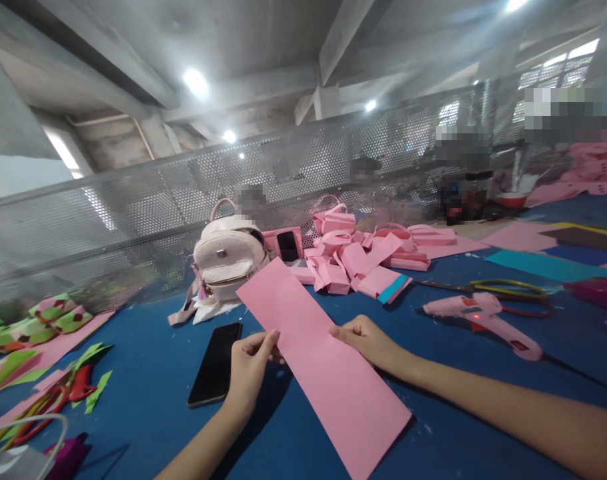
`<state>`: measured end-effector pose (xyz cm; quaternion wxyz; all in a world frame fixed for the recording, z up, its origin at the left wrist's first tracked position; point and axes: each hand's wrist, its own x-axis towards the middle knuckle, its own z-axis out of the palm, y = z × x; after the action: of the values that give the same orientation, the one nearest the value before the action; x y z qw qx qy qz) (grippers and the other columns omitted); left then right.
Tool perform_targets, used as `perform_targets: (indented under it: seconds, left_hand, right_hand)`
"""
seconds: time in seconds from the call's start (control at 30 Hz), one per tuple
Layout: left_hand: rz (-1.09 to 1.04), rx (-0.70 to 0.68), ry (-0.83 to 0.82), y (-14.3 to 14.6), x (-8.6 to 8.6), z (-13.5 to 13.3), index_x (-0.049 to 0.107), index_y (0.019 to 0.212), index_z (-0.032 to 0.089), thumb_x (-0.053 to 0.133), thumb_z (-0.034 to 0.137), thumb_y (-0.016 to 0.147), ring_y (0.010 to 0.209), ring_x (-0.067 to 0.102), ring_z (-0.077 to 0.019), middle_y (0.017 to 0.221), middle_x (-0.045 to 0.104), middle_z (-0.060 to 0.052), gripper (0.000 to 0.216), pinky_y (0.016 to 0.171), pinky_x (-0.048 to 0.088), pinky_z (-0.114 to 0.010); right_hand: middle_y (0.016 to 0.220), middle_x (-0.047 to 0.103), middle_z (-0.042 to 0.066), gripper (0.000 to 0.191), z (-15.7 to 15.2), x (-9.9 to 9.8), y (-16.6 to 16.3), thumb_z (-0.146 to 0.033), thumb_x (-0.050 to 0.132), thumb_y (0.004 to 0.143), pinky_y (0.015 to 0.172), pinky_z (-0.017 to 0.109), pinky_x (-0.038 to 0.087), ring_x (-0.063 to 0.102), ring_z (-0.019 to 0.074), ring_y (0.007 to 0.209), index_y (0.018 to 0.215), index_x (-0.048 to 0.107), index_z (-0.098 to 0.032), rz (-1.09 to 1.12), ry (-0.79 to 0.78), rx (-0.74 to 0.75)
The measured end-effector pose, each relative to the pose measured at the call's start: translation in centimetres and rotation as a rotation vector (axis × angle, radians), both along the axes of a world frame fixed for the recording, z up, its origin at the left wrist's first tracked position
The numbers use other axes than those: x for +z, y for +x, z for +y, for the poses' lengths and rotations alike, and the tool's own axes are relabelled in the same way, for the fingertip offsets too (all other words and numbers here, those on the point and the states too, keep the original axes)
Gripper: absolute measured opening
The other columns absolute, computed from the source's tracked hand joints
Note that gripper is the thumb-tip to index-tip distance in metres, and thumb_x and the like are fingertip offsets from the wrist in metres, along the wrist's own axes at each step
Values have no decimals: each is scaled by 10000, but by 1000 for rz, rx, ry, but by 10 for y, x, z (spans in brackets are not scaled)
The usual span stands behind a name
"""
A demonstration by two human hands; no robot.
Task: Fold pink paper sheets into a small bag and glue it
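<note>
A long pink sheet of craft paper or foam is held at a slant above the blue table. My left hand pinches its left edge, thumb on top and fingers underneath. On the opposite long edge, my right hand grips the sheet the same way. Just left of my left hand lies a black smartphone. A pink hot glue gun with a small red light rests on the table beyond my right forearm, its cord trailing right.
Behind the sheet stand a white backpack and a heap of folded pink pieces. Scissors lie by the glue gun. At left are more scissors, green scraps and green-pink shapes. A perforated metal screen runs behind the table.
</note>
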<state>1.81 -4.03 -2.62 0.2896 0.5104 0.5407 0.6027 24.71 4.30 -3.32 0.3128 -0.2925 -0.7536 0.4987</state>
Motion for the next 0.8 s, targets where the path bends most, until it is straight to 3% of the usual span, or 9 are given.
perform_targets:
  seconds: [0.17, 0.4, 0.57, 0.73, 0.8]
  left_hand:
    - [-44, 40, 2, -4, 1, 2, 648, 547, 151, 716, 508, 739, 502, 554, -143, 504, 546, 4, 410, 534, 526, -255]
    - [-93, 50, -23, -6, -2, 3, 693, 605, 134, 739, 509, 714, 518, 567, -145, 529, 578, -10, 393, 527, 523, -245]
    - [-130, 62, -9, -10, -3, 5, 677, 602, 136, 738, 508, 715, 524, 528, -122, 536, 542, 12, 394, 551, 526, -240]
    - [-161, 61, -13, -13, -5, 6, 691, 631, 123, 749, 507, 706, 537, 534, -122, 560, 551, 8, 395, 564, 535, -251]
    - [-173, 63, -12, -14, -6, 6, 688, 622, 122, 754, 500, 705, 537, 534, -121, 553, 546, 10, 392, 566, 532, -247]
  right_hand:
    - [555, 265, -51, 565, 6, -2, 0, -627, 551, 820, 498, 260, 182, 247, 84, 523, 522, 335, -198, 24, 62, 40]
    - [516, 193, -63, 605, 10, -4, 0, -642, 522, 821, 482, 269, 146, 193, 75, 482, 505, 231, -216, -14, 46, 4]
    - [575, 344, -41, 518, 12, -3, -2, -635, 545, 789, 520, 255, 230, 310, 101, 550, 553, 418, -191, -9, 66, -3]
    - [509, 219, -60, 579, 13, -7, -1, -647, 511, 801, 475, 258, 163, 216, 80, 486, 499, 277, -213, -47, 45, -28]
    - [519, 247, -55, 561, 14, -7, -1, -636, 520, 797, 483, 257, 177, 237, 84, 499, 503, 312, -206, -42, 50, -38]
